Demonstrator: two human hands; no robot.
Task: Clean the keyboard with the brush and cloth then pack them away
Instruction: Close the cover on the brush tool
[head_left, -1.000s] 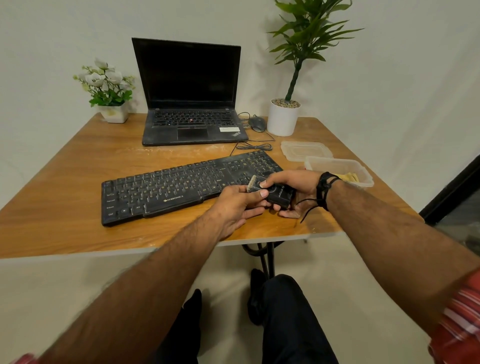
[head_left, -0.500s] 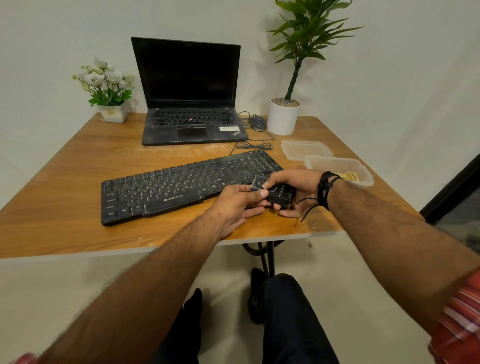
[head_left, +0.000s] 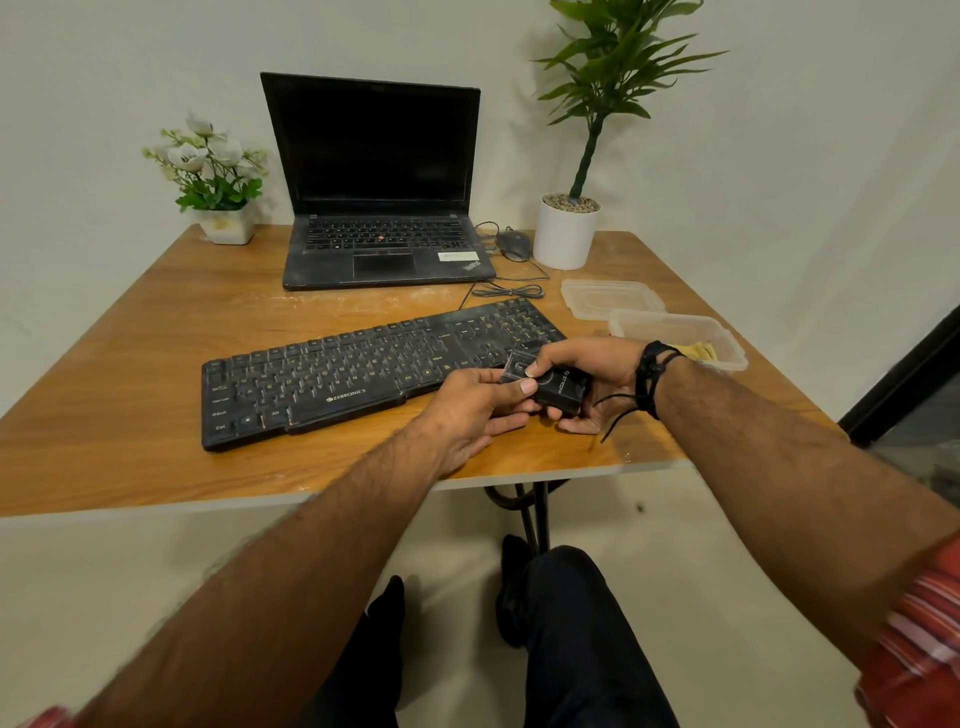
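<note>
Two hands meeting over the near right edge of the table (head_left: 156, 332), just in front of the keyboard (head_left: 363, 369). Head view:

- Right hand (head_left: 597, 374): fingers curled round the black body of the brush (head_left: 558, 387), thumb on top. Probably for steadying the casing.
- Left hand (head_left: 467, 410): thumb and forefinger pinching the brush's left end, likely sliding the bristles in or out; bristles themselves not discernible.
- Brush long axis: roughly left to right, working end towards the keyboard's number pad.
- Keyboard: flat, long axis slanting from near left to far right.
- Cloth (head_left: 701, 351): yellow, inside the open box (head_left: 727, 338), lid (head_left: 613, 299) just behind, ready for packing.
</note>
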